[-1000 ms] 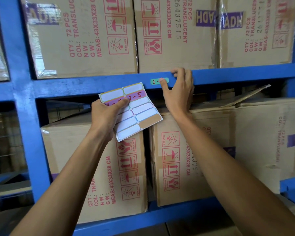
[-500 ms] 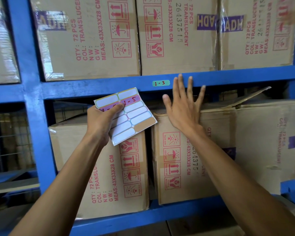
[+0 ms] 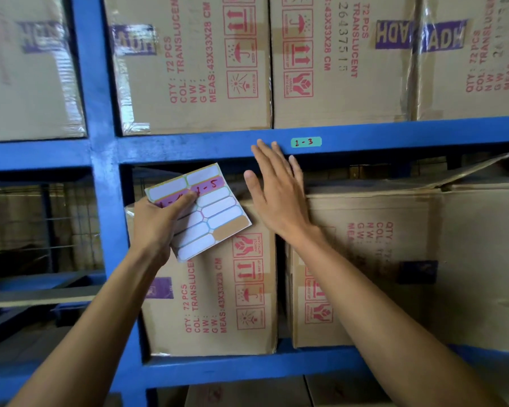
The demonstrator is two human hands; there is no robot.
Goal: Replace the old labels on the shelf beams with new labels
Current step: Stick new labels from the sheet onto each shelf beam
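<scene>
Label [image 3: 306, 142] lies lengthwise along the beam [image 3: 188, 146]; right hand [image 3: 276, 195] flat, left hand [image 3: 156, 224] grips sheet [image 3: 209, 212].

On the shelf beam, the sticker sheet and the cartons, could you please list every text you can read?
"1-3": teal label on the blue shelf beam.
"1-5": purple sticker on the label sheet held by the left hand; its neighbour is hidden by the thumb.
"QTY: 72 PCS", "COL: TRANSLUCENT", "MEAS: 43X33X28 CM": upper carton.
"26437515": next carton.
Pictogram captions: too small.
</scene>
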